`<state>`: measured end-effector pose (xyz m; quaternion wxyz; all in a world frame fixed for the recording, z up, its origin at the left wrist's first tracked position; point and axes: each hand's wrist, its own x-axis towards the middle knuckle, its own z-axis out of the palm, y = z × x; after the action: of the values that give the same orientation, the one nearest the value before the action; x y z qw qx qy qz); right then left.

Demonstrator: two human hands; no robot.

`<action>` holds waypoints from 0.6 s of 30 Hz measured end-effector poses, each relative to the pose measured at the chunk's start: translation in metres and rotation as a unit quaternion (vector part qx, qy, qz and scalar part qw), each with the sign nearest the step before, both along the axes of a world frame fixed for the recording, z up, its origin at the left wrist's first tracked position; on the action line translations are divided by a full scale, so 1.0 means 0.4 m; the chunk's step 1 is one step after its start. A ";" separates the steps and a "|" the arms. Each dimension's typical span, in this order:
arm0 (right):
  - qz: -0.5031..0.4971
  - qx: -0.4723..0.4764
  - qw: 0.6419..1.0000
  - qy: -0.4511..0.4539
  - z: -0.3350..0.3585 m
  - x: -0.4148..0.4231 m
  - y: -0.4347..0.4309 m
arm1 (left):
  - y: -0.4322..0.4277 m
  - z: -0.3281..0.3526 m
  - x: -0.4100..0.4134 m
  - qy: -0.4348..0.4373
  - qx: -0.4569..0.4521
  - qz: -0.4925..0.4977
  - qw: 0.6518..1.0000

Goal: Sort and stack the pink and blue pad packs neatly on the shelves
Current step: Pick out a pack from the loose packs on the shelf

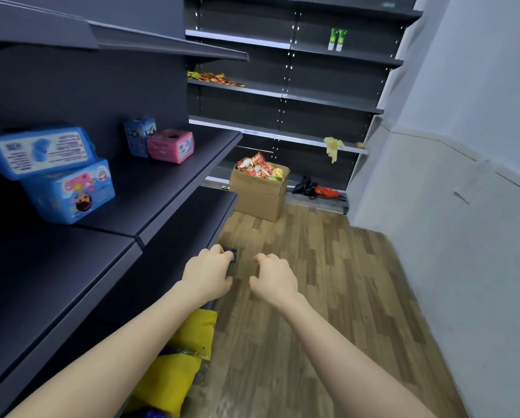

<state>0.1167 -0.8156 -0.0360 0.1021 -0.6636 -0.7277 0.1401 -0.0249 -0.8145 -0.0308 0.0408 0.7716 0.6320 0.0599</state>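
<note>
Bare forearms [117,351] reach beside the shelf [56,282], left hand [207,274] curled at a blurred dark object [234,257], grip unclear, right hand [275,279] loosely curled, empty.

Matt dark metal shelves [174,188], glossy plastic pad packs [68,191], wood-grain floor [328,297].
</note>
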 end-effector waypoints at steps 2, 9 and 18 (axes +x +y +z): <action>-0.006 -0.003 1.000 -0.002 -0.007 0.012 0.041 | 0.048 -0.008 0.014 0.006 -0.004 -0.008 1.000; -0.036 -0.007 0.999 -0.009 -0.005 0.056 0.240 | 0.272 -0.019 0.054 0.009 0.002 -0.040 0.999; -0.054 -0.001 0.998 -0.025 0.037 0.043 0.552 | 0.600 0.022 0.059 0.000 0.016 -0.056 0.998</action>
<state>0.1340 -0.5949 -0.0212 0.0906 -0.7050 -0.6934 0.1182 -0.0012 -0.5746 -0.0219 0.0317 0.8062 0.5869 0.0681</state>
